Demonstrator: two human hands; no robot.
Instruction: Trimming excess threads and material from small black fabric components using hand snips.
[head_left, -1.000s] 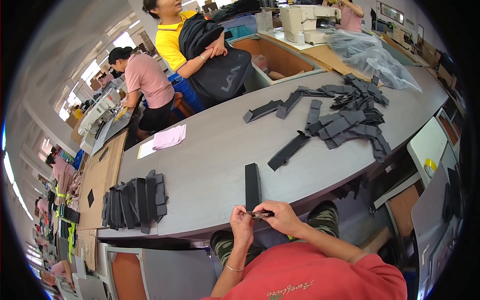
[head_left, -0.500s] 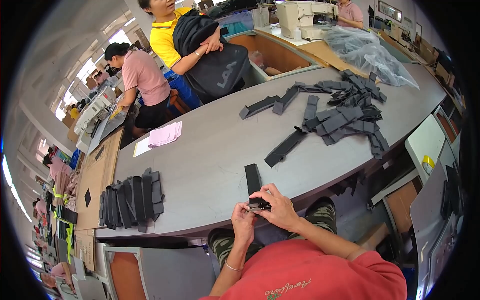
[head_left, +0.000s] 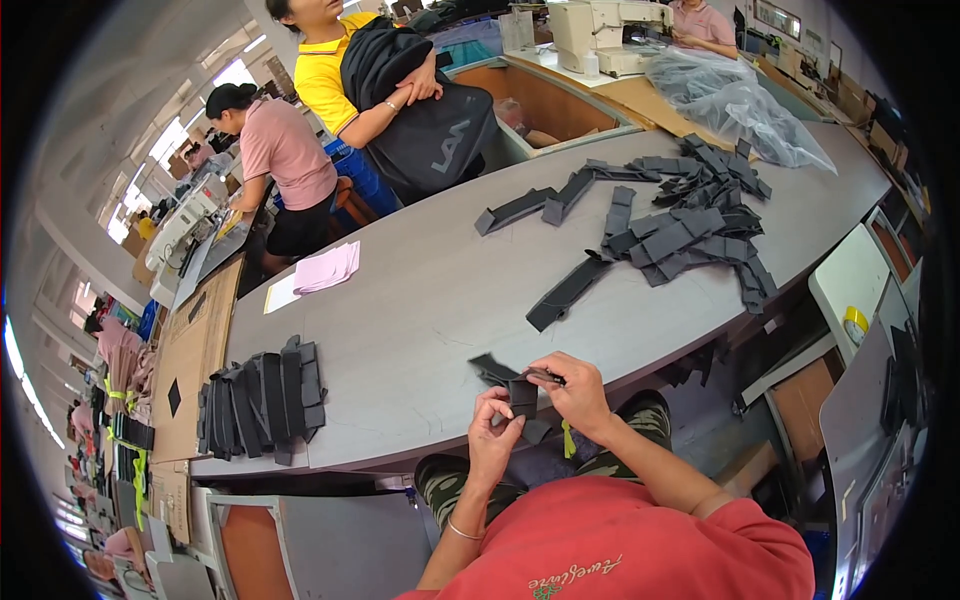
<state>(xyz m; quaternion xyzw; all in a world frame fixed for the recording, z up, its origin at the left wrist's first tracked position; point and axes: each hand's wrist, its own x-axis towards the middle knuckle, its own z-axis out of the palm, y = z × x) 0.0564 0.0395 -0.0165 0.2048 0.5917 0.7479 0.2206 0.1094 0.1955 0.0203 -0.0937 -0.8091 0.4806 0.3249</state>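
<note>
My left hand (head_left: 490,432) pinches a dark grey fabric strip (head_left: 523,398) just above the table's near edge. The strip is folded or crossed over, with one end sticking up to the far left and another hanging down beside my fingers. Close on its right, my right hand (head_left: 577,396) is closed around a small dark tool (head_left: 545,377) that looks like thread snips, mostly hidden by the fingers. A yellow ribbon (head_left: 568,441) dangles below that hand. A row of similar strips (head_left: 262,402) lies to the left, and a loose heap of linked strips (head_left: 690,225) to the right.
The grey table (head_left: 400,330) curves across the view, with pink and white paper sheets (head_left: 325,270) on it. Clear plastic (head_left: 735,105) lies at the far right. Across the table a person in yellow holds a black bag (head_left: 435,135). Cardboard (head_left: 190,360) borders the left end.
The strip that lay straight out on the table is now lifted and folded in my left hand. My right hand has moved up and right, and the yellow ribbon has come into view.
</note>
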